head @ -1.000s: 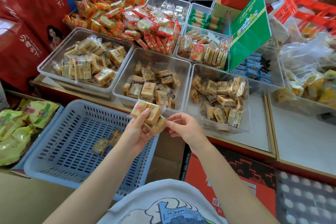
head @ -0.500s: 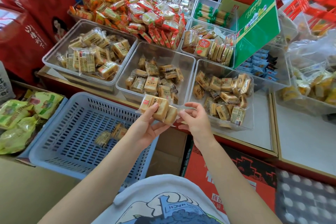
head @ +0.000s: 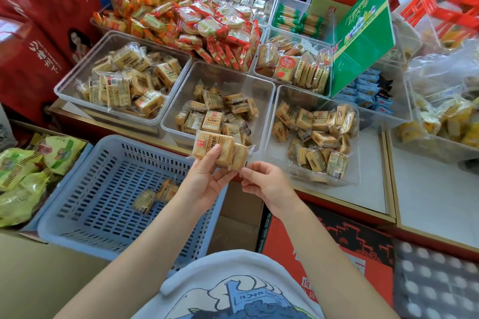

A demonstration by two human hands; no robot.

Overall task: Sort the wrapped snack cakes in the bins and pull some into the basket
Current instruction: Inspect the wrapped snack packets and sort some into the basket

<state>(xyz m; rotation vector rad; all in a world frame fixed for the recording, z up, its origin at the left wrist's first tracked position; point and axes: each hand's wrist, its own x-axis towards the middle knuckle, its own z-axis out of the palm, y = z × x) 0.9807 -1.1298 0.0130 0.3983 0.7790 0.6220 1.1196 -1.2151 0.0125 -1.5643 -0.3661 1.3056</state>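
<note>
The left hand (head: 204,181) is gripping two snack cakes (head: 220,149) over the basket (head: 108,189), the right hand (head: 267,184) pinching their wrapper, bins (head: 217,77) crowding behind.

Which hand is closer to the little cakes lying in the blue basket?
Left. The left hand is just right of the cakes in the basket, above the blue basket, holding snack cakes. The right hand is farther right, outside the basket.

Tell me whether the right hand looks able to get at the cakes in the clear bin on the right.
Probably yes: the right hand sits just in front of that open-topped bin, its cakes uncovered, nothing between.
</note>
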